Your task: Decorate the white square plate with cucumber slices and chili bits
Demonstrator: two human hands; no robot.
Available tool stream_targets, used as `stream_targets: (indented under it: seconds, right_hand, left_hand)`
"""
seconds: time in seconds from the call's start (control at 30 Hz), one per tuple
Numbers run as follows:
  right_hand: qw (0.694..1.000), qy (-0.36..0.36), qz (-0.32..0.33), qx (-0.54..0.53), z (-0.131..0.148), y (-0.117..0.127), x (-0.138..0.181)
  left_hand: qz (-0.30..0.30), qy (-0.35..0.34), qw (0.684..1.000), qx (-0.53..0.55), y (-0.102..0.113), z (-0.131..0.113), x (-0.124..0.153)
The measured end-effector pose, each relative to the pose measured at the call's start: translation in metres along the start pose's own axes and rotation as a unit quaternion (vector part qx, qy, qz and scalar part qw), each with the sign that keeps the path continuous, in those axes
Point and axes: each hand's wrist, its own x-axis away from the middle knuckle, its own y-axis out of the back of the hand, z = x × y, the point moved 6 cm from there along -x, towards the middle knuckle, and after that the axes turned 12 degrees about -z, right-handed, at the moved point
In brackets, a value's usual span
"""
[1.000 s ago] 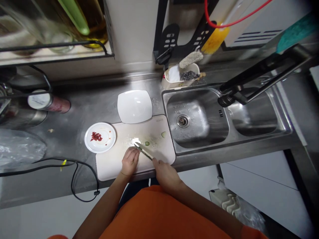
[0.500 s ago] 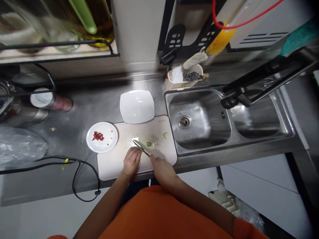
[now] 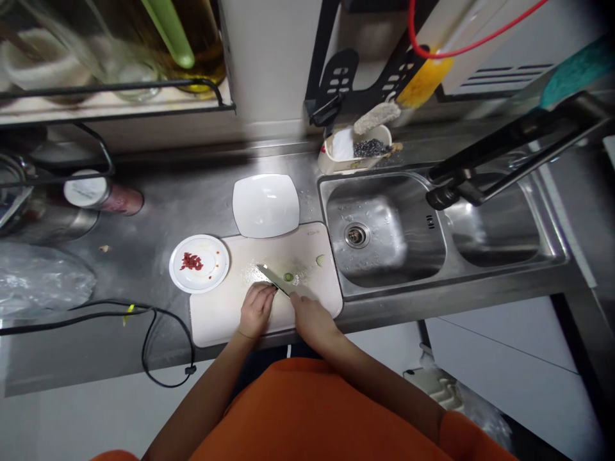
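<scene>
My right hand [image 3: 313,320] is wrapped round the handle of a knife [image 3: 273,278], whose blade points up and to the left over the white cutting board [image 3: 216,320]. Close against the blade, my left hand [image 3: 257,308] is closed with its fingertips bent down to the board. Whatever lies under those fingers is hidden. A small green slice, cucumber by its look [image 3: 288,277], lies just beyond the knife on wet board. Farther right is a pale green end piece [image 3: 320,260].
A white plate with red chopped bits [image 3: 175,269] overlaps the board's left corner. Behind the board stands a white square bowl [image 3: 266,205]. To the right is a steel sink [image 3: 384,256] under a black faucet [image 3: 444,197]. A black cable [image 3: 144,346] loops at left.
The knife blade has tilted and shifted slightly beside my left fingers. Both hands stay at nearly the same place, and the whole view has drifted a little.
</scene>
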Motion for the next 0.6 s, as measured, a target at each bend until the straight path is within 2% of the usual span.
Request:
stream_targets:
  seconds: [0.3,0.6]
  right_hand:
    - [0.998,-0.028,0.048,0.009,-0.010,0.008,0.030]
    - [0.998,-0.021,0.049,0.021,-0.011,0.007,0.039]
  left_hand:
    - [0.006,-0.006,1.000,-0.020,0.001,-0.002,0.000]
    - [-0.003,-0.015,1.000,-0.026,0.001,0.000,0.002]
